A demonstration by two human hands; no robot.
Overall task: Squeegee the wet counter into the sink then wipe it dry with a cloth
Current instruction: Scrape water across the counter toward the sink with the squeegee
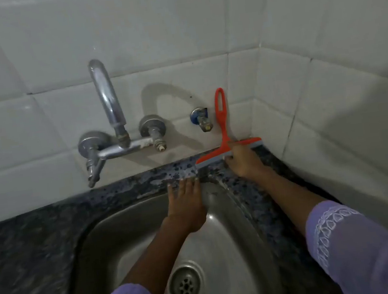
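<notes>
A red squeegee (223, 128) with a grey rubber blade stands on the dark speckled counter (157, 178) behind the steel sink (223, 229), its looped handle pointing up along the tiled wall. My right hand (240, 163) grips the squeegee at the blade bar, near the back right corner. My left hand (186, 202) lies flat with fingers spread, fingertips on the wet counter strip at the sink's back rim, just left of the blade. Pale wet patches shine on the counter by the blade. No cloth is in view.
A chrome wall tap (113, 123) with two valves juts out above the sink's back left. A small blue-based stopcock (200, 118) sits on the wall beside the squeegee handle. White tiled walls meet in a corner at the right. The sink drain (186, 283) lies below.
</notes>
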